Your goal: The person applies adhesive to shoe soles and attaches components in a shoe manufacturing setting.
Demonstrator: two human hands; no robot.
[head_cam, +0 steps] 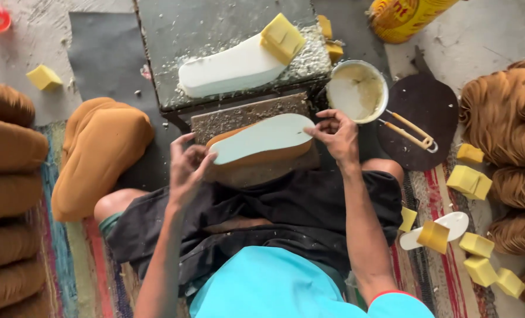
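Two stacks of brown soles flank the person, one pile [6,194] at the left and one pile [507,118] at the right. On the low tabletop [174,29] lies a white sole form [227,72] with a yellow foam block [282,38] on it. Over the lap, a pale green insole [261,138] rests on a tan sole. The left hand [187,171] pinches its heel end, the right hand [336,134] pinches its toe end. Beside it stands a small glue bowl [356,91].

Sole [262,140] | pale green face up, tan underlayer | lying flat crosswise between my fingertips, over my lap
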